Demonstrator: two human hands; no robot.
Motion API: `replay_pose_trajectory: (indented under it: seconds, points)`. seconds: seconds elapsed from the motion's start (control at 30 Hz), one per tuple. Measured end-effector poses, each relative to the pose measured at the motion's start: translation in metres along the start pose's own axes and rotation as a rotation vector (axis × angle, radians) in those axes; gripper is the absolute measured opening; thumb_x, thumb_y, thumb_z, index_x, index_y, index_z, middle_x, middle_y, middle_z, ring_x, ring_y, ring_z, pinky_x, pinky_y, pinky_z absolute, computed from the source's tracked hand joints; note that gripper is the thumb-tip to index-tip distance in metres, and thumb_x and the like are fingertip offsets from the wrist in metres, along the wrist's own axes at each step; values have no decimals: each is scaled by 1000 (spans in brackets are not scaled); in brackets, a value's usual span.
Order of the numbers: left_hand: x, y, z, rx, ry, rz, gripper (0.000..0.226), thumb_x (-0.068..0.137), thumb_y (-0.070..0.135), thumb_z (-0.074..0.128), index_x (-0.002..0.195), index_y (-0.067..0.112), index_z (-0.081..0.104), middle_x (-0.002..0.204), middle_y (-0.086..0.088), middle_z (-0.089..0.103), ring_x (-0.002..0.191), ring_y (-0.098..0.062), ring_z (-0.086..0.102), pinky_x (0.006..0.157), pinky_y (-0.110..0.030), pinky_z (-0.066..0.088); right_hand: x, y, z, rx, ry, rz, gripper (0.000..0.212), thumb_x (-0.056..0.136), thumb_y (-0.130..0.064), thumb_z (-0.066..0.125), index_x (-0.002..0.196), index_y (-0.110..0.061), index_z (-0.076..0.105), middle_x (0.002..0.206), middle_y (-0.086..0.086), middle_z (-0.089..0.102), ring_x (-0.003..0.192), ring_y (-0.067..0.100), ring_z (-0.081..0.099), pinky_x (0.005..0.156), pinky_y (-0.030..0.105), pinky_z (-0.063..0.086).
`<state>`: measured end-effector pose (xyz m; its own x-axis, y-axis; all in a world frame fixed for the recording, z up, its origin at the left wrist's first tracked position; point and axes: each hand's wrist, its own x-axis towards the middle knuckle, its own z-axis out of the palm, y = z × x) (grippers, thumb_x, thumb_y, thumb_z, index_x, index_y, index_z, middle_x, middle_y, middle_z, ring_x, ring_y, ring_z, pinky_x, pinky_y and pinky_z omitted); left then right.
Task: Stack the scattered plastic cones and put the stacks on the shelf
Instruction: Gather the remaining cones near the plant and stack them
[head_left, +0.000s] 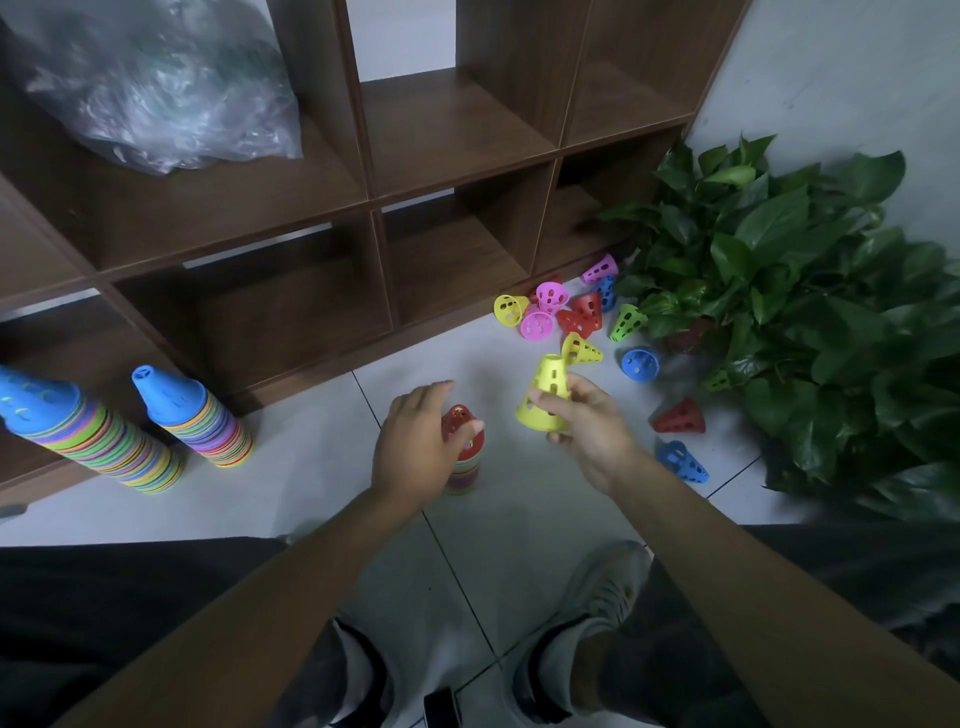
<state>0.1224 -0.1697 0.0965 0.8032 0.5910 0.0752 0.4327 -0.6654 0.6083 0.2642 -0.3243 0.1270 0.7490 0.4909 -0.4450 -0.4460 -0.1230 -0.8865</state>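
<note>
My right hand (587, 431) grips a yellow cone (548, 387) by its lower part, holding it upright above the floor. My left hand (415, 447) curls around a short stack of cones with a red top (460, 423), which stands on the tile floor. Scattered loose cones (558, 309) in pink, yellow, red, green and blue lie on the floor to the right, near the shelf's base. Two tall multicoloured stacks with blue tops (192, 421) stand on the floor at the left, in front of the brown wooden shelf (363, 192).
A leafy potted plant (805, 312) crowds the right side, partly covering some cones. A clear plastic bag (156, 88) fills an upper-left shelf compartment. My knees and a shoe (608, 587) are at the bottom.
</note>
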Motion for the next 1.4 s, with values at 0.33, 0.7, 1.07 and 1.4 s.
replay_pose_trajectory:
  seconds: [0.33,0.7,1.07,1.4]
  points:
    - [12,48,-10,-602,-19,27,30,90,35,74,117,27,66,110,14,69,104,-6,65,89,-31,57,-11,-2,24,-367,-146,-264,46,81,-1,78,123,-17,67,123,9,46,86,14,62,53,17,49]
    - [21,5,-13,-256,66,-20,22,89,36,72,108,28,65,106,8,67,96,-8,63,77,-33,56,-1,8,7,-265,-86,-147,56,69,-21,85,119,-36,64,131,16,52,106,22,63,65,25,56]
    - [14,-16,-2,-139,-75,-19,36,85,37,76,117,28,63,118,12,66,106,-11,62,88,-35,54,8,26,2,-340,-87,-102,46,87,-5,74,128,-18,60,128,-1,54,85,17,63,64,26,54]
    - [71,-1,-4,-157,-175,17,32,89,40,72,117,26,63,118,9,66,103,-11,62,88,-35,55,80,33,-14,-771,7,-118,54,86,-17,77,136,-19,57,130,3,53,109,20,58,90,33,52]
